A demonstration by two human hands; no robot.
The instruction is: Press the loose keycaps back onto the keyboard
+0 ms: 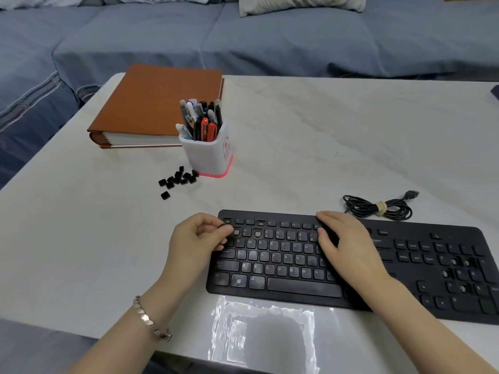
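Nearest, left hand (pixel 199 238) with curled fingers pinches a dark keycap (pixel 223 225) over the top-left corner of the keyboard (pixel 297 288); right hand (pixel 343 244) lies flat, fingers straight, on the middle keys. Farther back, loose keycaps (pixel 178 179) sit piled on the table (pixel 324 130) just beside the pen cup (pixel 213 157)

Soft even light; glare patch on table (pixel 351 130) front edge; fisheye bend.
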